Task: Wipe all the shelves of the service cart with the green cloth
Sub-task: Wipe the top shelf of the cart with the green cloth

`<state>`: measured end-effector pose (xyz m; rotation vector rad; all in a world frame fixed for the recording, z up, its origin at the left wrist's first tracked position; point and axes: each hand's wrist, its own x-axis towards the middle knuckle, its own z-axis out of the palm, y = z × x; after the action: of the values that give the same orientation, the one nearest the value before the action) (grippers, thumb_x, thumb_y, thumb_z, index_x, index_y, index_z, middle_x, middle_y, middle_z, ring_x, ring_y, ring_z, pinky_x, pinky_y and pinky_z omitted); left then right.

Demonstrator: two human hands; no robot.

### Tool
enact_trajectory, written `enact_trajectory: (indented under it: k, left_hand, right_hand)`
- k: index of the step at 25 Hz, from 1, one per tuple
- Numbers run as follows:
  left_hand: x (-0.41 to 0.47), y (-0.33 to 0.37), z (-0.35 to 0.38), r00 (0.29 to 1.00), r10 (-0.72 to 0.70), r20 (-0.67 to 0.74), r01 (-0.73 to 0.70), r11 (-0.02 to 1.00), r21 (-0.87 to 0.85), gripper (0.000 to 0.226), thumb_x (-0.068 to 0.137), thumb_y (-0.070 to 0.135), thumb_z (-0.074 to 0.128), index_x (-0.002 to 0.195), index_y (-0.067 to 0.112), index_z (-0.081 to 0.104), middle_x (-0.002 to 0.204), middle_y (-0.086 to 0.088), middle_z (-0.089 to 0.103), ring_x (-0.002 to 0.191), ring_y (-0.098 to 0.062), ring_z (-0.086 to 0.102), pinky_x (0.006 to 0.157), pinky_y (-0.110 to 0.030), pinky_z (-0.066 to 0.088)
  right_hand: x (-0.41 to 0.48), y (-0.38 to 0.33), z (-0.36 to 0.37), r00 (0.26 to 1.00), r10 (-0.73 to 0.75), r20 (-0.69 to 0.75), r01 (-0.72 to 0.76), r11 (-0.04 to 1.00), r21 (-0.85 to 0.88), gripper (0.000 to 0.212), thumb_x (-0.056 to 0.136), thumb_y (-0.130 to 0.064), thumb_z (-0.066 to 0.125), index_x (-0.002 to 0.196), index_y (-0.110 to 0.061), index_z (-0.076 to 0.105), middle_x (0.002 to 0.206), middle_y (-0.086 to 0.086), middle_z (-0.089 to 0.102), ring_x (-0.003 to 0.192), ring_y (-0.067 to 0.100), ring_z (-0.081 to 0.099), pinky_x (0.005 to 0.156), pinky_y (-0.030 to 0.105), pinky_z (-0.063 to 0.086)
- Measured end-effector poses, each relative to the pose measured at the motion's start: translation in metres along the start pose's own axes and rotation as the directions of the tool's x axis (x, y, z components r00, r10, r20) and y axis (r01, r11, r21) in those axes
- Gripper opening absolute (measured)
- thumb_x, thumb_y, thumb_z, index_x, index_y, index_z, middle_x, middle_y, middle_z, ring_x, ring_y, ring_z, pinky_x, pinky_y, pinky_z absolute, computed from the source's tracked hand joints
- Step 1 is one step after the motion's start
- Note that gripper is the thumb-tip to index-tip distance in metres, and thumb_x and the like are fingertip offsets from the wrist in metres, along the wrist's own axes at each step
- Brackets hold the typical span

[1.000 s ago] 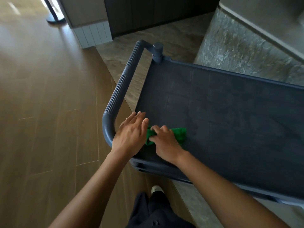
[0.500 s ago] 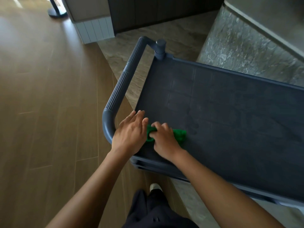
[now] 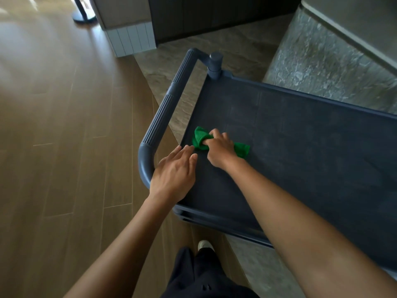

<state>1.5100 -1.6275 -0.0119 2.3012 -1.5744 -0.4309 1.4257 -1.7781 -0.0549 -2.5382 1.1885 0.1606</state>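
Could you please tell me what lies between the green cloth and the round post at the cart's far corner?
Nothing but bare shelf lies between the cloth and the post, as the head view shows.

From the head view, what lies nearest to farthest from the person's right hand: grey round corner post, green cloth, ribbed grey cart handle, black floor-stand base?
From the right hand:
1. green cloth, gripped in it
2. ribbed grey cart handle, to its left
3. grey round corner post, far corner
4. black floor-stand base, far upper left
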Motion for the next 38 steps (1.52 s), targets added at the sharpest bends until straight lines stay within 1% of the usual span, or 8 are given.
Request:
enact_trajectory:
  k: [5, 11, 14, 19, 23, 28, 33, 38]
  left_hand:
    - [0.003, 0.001, -0.001, 1.000, 0.006, -0.019, -0.006, 1.000, -0.017, 0.045, 0.103, 0.037, 0.019, 0.129, 0.017, 0.050, 0.130, -0.001, 0.056, 0.129, -0.012, 0.040, 0.101, -0.033, 0.035]
    - [0.004, -0.002, 0.001, 1.000, 0.005, -0.006, -0.006, 1.000, -0.017, 0.049, 0.102, 0.041, 0.016, 0.134, 0.019, 0.048, 0.141, 0.003, 0.050, 0.138, -0.013, 0.034, 0.106, -0.035, 0.033]
    - [0.002, -0.003, 0.002, 1.000, -0.016, -0.004, 0.016, 1.000, -0.005, 0.051, 0.102, 0.043, 0.015, 0.136, 0.021, 0.045, 0.143, 0.004, 0.047, 0.140, -0.013, 0.031, 0.107, -0.037, 0.033]
    - [0.001, -0.002, 0.002, 1.000, -0.026, -0.010, 0.025, 0.999, -0.020, 0.049, 0.102, 0.042, 0.017, 0.136, 0.021, 0.043, 0.142, 0.003, 0.048, 0.139, -0.012, 0.031, 0.103, -0.036, 0.036]
    - [0.001, -0.003, 0.002, 1.000, -0.026, -0.001, 0.026, 1.000, -0.012, 0.049, 0.102, 0.040, 0.018, 0.140, 0.020, 0.042, 0.146, 0.003, 0.045, 0.142, -0.013, 0.027, 0.107, -0.035, 0.033]
    - [0.002, -0.004, 0.002, 1.000, -0.023, 0.006, 0.023, 1.000, -0.010, 0.051, 0.102, 0.042, 0.016, 0.139, 0.018, 0.043, 0.141, 0.001, 0.050, 0.139, -0.014, 0.032, 0.106, -0.034, 0.034]
    - [0.004, -0.003, 0.002, 1.000, 0.016, 0.014, -0.016, 1.000, 0.000, 0.052, 0.102, 0.041, 0.016, 0.142, 0.019, 0.041, 0.146, 0.001, 0.045, 0.142, -0.013, 0.028, 0.111, -0.033, 0.029]
    - [0.004, -0.004, 0.003, 0.998, 0.061, -0.029, -0.061, 0.998, 0.011, 0.048, 0.103, 0.037, 0.019, 0.136, 0.017, 0.047, 0.141, 0.001, 0.051, 0.140, -0.013, 0.033, 0.109, -0.033, 0.031]
  right_hand:
    - [-0.079, -0.016, 0.023, 0.977, -0.211, 0.025, 0.211, 0.977, -0.037, 0.029, 0.088, -0.009, 0.045, 0.110, -0.020, 0.062, 0.128, 0.007, 0.033, 0.110, 0.033, 0.033, 0.090, 0.044, 0.029]
    - [-0.135, -0.023, 0.039, 0.948, -0.307, 0.090, 0.309, 0.951, -0.009, 0.024, 0.084, -0.009, 0.048, 0.103, -0.013, 0.062, 0.132, 0.009, 0.035, 0.112, 0.032, 0.034, 0.087, 0.039, 0.026]
    - [-0.129, -0.022, 0.041, 0.959, -0.281, 0.032, 0.281, 0.960, 0.006, 0.023, 0.083, -0.008, 0.047, 0.101, -0.014, 0.061, 0.132, 0.007, 0.036, 0.111, 0.031, 0.034, 0.085, 0.037, 0.026]
    - [-0.070, -0.018, 0.031, 0.993, -0.097, -0.069, 0.101, 0.993, 0.058, 0.030, 0.085, -0.004, 0.045, 0.103, -0.018, 0.063, 0.128, 0.004, 0.036, 0.109, 0.031, 0.033, 0.090, 0.042, 0.029]
    - [-0.001, -0.005, 0.005, 0.997, 0.050, -0.060, -0.045, 0.996, 0.080, 0.040, 0.087, -0.003, 0.042, 0.118, -0.019, 0.062, 0.134, 0.005, 0.035, 0.117, 0.034, 0.032, 0.099, 0.046, 0.028]
    - [0.046, 0.000, -0.015, 0.990, 0.138, -0.015, -0.138, 0.989, 0.045, 0.043, 0.091, -0.007, 0.043, 0.129, -0.022, 0.055, 0.139, 0.007, 0.031, 0.123, 0.035, 0.029, 0.102, 0.048, 0.028]
    - [0.019, -0.007, -0.010, 0.998, 0.047, -0.052, -0.050, 0.998, -0.047, 0.039, 0.090, -0.007, 0.041, 0.122, -0.019, 0.058, 0.135, 0.007, 0.034, 0.118, 0.035, 0.033, 0.099, 0.047, 0.031]
    - [-0.061, -0.026, 0.016, 0.991, -0.130, -0.026, 0.129, 0.991, -0.016, 0.032, 0.088, -0.008, 0.043, 0.112, -0.018, 0.062, 0.127, 0.005, 0.038, 0.108, 0.032, 0.036, 0.091, 0.043, 0.034]
